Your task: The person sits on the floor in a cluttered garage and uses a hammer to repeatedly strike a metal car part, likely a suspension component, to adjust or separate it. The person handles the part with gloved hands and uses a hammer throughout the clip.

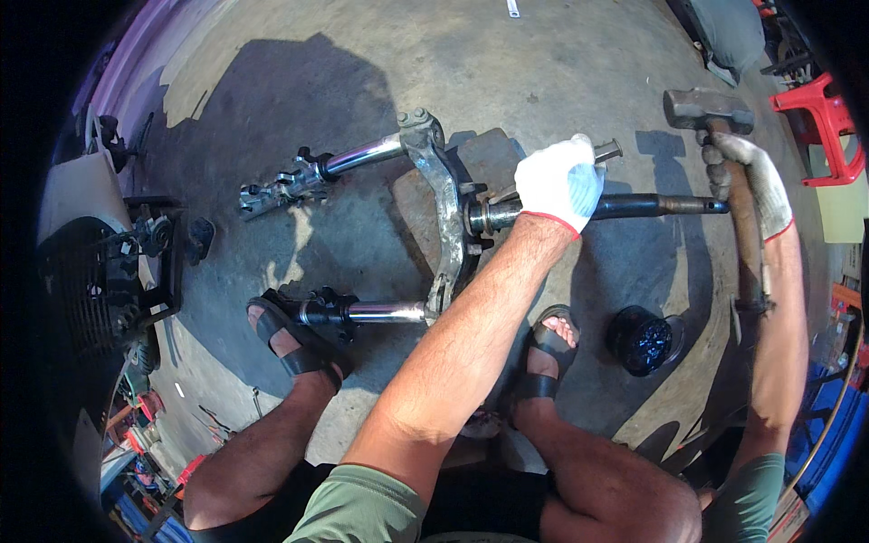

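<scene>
A motorcycle front fork (444, 208) lies on the floor, its two chrome tubes pointing left and its dark steering stem (634, 205) pointing right. My left hand (559, 185), in a white glove, is closed around a metal chisel (610, 150) just above the stem. The chisel's flared end sticks out to the right, and its other end points toward the ring at the stem's base; whether it touches is unclear. Off to the right, beyond the stem's tip, my gloved right hand (756, 176) grips the wooden handle of a sledgehammer (709, 109), head raised.
Under the fork is a flat block (493, 158). A black tub of dark grease (641, 340) stands right of my sandalled foot (549, 353). At the far right is a red plastic stool (826, 127). Motorcycle parts (136, 244) crowd the left side; several tools lie lower left.
</scene>
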Demonstrator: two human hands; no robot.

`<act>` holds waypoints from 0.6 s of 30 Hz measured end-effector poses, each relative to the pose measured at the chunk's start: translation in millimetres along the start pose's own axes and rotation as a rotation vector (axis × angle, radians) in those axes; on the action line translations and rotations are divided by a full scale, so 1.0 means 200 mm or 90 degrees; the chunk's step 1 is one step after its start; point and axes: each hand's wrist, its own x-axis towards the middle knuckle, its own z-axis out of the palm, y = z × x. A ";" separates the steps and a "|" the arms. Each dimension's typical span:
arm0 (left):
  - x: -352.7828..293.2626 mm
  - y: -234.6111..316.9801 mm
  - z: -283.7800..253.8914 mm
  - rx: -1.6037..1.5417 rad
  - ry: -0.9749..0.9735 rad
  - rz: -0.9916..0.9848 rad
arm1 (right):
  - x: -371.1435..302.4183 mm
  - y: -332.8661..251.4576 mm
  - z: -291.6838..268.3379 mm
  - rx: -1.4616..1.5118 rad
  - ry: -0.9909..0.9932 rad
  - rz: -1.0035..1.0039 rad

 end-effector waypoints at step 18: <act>-0.35 0.06 -0.21 -0.070 -0.155 0.285 | -0.62 0.60 0.22 0.241 0.117 -0.114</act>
